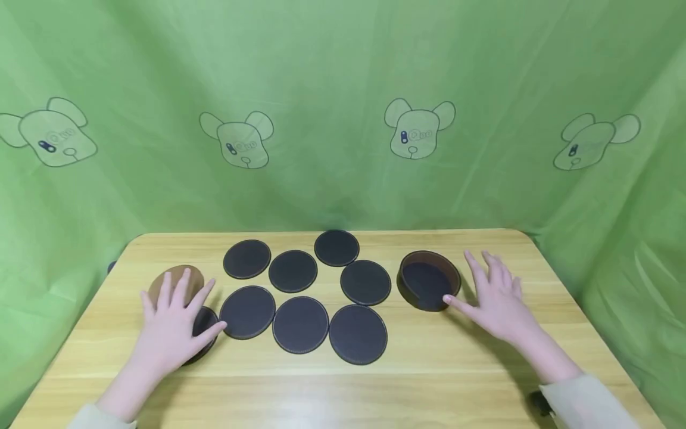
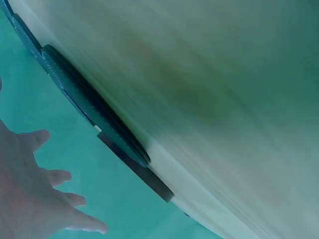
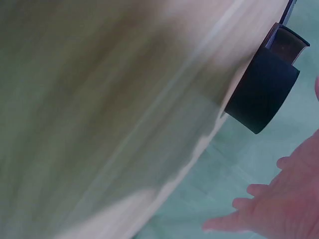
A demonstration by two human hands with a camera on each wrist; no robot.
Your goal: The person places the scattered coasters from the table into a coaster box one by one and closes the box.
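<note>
Several round black coasters (image 1: 300,324) lie spread over the middle of the wooden table (image 1: 429,375). My left hand (image 1: 174,322) lies flat with fingers spread over one black coaster (image 1: 205,322) at the left, its fingertips reaching a brown disc (image 1: 172,277). A round dark coaster holder (image 1: 429,280) stands at the right, also seen in the right wrist view as a dark cylinder (image 3: 261,94). My right hand (image 1: 495,295) is open beside it, thumb tip touching its base. In the left wrist view, spread fingers (image 2: 45,209) show near dark coaster edges (image 2: 94,112).
A green cloth with cartoon bear prints (image 1: 418,128) hangs behind and around the table. Bare wood runs along the front edge of the table. Both wrist views are blurred.
</note>
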